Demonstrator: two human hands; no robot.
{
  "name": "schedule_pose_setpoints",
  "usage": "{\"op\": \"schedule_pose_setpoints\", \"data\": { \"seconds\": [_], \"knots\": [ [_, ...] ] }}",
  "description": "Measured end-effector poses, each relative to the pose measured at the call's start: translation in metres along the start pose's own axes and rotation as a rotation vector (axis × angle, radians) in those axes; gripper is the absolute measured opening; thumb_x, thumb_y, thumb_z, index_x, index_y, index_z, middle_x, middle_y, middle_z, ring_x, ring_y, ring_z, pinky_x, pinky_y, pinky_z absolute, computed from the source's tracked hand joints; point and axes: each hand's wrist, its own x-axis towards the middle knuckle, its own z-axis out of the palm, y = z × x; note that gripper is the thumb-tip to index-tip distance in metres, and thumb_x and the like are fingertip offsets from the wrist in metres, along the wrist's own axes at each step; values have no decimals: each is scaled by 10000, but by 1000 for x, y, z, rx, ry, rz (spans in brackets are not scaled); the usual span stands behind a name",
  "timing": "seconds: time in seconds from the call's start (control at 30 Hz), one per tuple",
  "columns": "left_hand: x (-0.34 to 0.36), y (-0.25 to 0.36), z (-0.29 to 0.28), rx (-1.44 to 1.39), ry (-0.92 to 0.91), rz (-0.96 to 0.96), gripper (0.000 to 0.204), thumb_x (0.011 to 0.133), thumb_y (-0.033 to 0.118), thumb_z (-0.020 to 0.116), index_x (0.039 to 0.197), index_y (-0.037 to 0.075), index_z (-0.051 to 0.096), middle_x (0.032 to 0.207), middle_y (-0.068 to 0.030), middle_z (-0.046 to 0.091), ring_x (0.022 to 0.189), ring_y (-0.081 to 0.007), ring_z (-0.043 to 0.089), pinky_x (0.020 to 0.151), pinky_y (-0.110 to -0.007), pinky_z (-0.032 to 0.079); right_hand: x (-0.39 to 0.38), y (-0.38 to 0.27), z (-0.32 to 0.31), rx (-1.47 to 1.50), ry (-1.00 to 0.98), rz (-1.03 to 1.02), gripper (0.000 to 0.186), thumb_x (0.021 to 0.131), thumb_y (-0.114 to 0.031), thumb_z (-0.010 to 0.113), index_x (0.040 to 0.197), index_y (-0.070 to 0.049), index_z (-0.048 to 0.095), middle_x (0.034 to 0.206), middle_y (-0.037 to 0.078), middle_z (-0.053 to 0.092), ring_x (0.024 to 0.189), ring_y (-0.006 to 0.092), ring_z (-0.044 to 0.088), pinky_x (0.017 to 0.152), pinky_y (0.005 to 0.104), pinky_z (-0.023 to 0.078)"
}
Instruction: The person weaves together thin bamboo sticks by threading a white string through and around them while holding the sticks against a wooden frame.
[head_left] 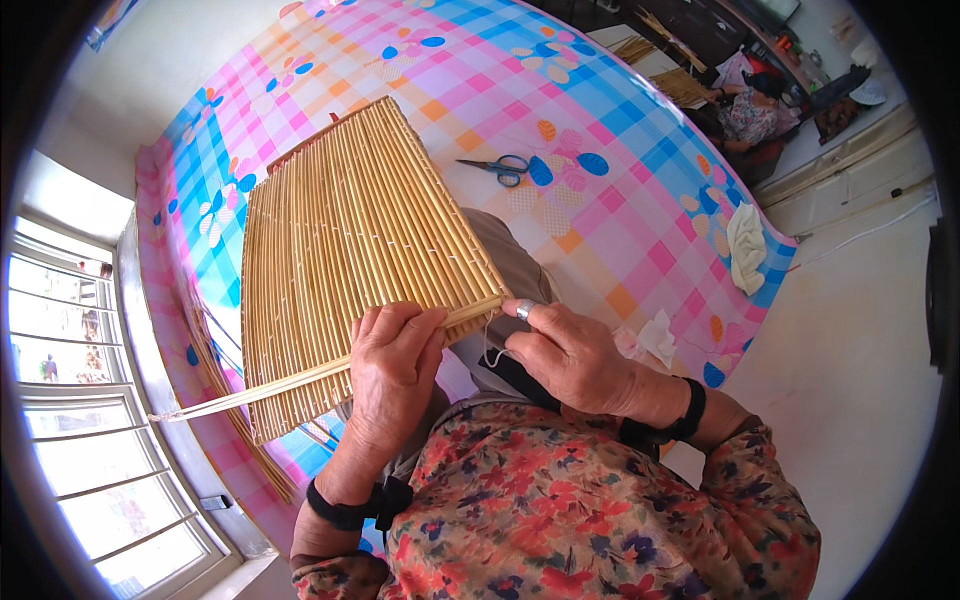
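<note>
A stiff mat of golden reed stalks (340, 230), bound side by side, slopes across my lap. My left hand (390, 365) is closed over its near edge, pressing pale straw strips (280, 385) along that edge; their loose ends stick out past the left side. At the mat's near right corner is my right hand (570, 350), fingers bent, with a metal thimble ring (524, 309) on one finger. The index fingertip touches the corner. A white thread (490, 352) hangs in a loop beside it; whatever the fingers pinch is hidden.
Dark-handled scissors (500, 168) lie beyond the mat on a checked, flowered sheet (470, 80). White crumpled cloth (745, 250) and tissue (655, 338) rest to the right. Loose reeds (235, 400) lie on the left beside a barred window (100, 420). Another person (750, 115) sits far right.
</note>
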Motion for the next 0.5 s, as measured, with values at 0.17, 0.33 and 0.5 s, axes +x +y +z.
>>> {"op": "schedule_pose_setpoints", "data": {
  "seconds": [0.17, 0.33, 0.5],
  "knots": [
    [-1, -1, 1, -17, 3, -5, 211, 788, 60, 690, 998, 44, 686, 914, -73, 593, 854, -266, 562, 778, -390, 434, 3, 2, -2, 75, 21, -6, 124, 816, -94, 658, 901, -28, 596, 1126, 152, 581, 871, 266, 620, 732, 337, 532],
    [-2, -3, 5, -17, 18, 11, 210, 783, 47, 689, 993, 42, 686, 924, -74, 594, 855, -268, 560, 775, -389, 434, 4, 5, -2, 129, -13, -34, 126, 820, -98, 652, 917, -34, 603, 1132, 151, 596, 882, 265, 634, 713, 336, 541],
    [-3, -6, 8, -82, -12, 40, 216, 771, 22, 690, 986, 35, 686, 935, -76, 598, 847, -264, 558, 765, -379, 440, 7, 2, -6, 67, -9, 13, 148, 818, -76, 663, 946, -36, 599, 1137, 149, 604, 880, 259, 646, 685, 331, 545]
  ]
}}
